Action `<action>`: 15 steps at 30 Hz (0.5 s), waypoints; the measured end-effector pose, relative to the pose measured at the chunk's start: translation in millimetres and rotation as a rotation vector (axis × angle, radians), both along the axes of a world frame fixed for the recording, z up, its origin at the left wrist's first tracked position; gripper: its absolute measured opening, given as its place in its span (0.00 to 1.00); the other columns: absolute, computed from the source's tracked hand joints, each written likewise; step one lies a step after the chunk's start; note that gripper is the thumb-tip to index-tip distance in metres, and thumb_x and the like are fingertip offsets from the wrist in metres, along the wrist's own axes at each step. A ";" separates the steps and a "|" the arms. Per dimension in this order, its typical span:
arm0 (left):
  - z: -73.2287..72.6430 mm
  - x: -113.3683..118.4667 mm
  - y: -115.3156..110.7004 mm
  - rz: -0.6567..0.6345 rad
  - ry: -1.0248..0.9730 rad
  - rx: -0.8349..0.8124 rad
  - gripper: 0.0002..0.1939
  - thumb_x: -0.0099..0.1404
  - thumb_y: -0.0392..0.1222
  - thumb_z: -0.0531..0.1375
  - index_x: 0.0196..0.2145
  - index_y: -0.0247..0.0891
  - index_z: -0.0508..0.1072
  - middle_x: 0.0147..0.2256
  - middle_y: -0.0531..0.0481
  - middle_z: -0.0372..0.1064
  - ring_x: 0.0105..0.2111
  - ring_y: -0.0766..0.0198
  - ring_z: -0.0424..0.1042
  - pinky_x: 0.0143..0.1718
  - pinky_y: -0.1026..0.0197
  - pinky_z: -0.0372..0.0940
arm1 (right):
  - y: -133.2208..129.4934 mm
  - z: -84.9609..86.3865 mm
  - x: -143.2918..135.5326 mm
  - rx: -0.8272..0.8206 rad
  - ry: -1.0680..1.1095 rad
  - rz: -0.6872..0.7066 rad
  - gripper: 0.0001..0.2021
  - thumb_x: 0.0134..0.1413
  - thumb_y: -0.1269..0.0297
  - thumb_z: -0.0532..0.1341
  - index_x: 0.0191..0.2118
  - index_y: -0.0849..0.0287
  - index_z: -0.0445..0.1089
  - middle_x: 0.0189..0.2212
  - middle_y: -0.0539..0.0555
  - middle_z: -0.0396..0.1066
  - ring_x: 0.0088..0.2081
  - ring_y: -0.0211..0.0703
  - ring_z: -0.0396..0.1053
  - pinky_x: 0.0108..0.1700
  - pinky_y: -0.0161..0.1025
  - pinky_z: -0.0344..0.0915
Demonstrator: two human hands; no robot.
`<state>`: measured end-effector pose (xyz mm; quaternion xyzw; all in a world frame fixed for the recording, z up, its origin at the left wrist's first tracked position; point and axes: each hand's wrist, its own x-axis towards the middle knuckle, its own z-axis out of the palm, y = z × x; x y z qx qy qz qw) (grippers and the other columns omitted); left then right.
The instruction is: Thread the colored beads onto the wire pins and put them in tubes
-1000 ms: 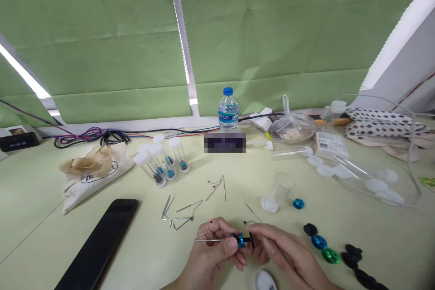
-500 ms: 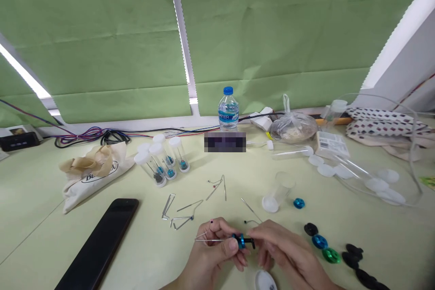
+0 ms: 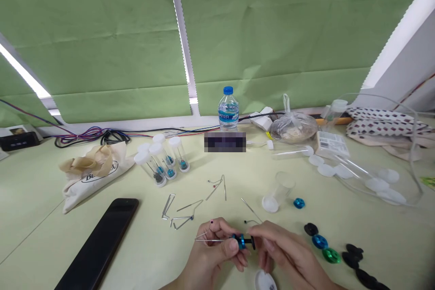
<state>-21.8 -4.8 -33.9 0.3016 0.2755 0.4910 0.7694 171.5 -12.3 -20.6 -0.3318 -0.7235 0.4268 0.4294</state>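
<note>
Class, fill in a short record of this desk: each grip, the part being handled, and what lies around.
Left grip: pinching the part
Right grip: at the part's black end; contact unclear
Part: blue-and-black spool-like piece
Beyond the grips: bent metal wires; five upright white-capped tubes
Right side: green disc, among blue and black ones
Left side: dark-screened smartphone
Back: blue-capped water bottle

We pinch with the thumb (image 3: 229,246) and curled fingers (image 3: 222,225) of our left hand (image 3: 214,251); close beside it, our right hand (image 3: 288,249) angles inward, index finger (image 3: 268,229) extended leftward.
</note>
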 end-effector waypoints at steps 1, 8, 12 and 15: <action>-0.2 -0.1 0.0 -0.001 0.001 0.001 0.13 0.51 0.41 0.70 0.28 0.32 0.72 0.25 0.44 0.77 0.21 0.65 0.74 0.21 0.67 0.65 | 0.0 0.2 -0.1 -0.011 -0.001 0.004 0.15 0.68 0.67 0.47 0.52 0.48 0.66 0.32 0.52 0.70 0.28 0.38 0.71 0.30 0.33 0.71; -0.3 0.4 -0.4 -0.007 -0.009 0.003 0.12 0.51 0.41 0.70 0.28 0.32 0.72 0.25 0.44 0.77 0.20 0.65 0.74 0.21 0.67 0.65 | -1.5 5.8 -2.5 0.016 0.007 -0.040 0.13 0.67 0.66 0.49 0.48 0.50 0.69 0.30 0.52 0.71 0.28 0.39 0.70 0.29 0.34 0.69; 1.2 0.8 -0.9 0.000 -0.019 -0.003 0.12 0.51 0.40 0.70 0.28 0.32 0.73 0.24 0.45 0.77 0.20 0.65 0.73 0.21 0.67 0.64 | 0.6 4.0 0.2 0.050 -0.029 -0.064 0.13 0.67 0.67 0.48 0.48 0.52 0.68 0.32 0.53 0.71 0.32 0.42 0.71 0.34 0.37 0.69; 0.5 0.9 -0.9 -0.001 -0.024 0.005 0.12 0.51 0.41 0.70 0.28 0.32 0.73 0.24 0.45 0.77 0.20 0.66 0.73 0.21 0.67 0.64 | 3.0 1.8 2.7 0.071 -0.066 -0.012 0.14 0.66 0.69 0.48 0.48 0.52 0.68 0.35 0.54 0.69 0.36 0.44 0.70 0.38 0.39 0.68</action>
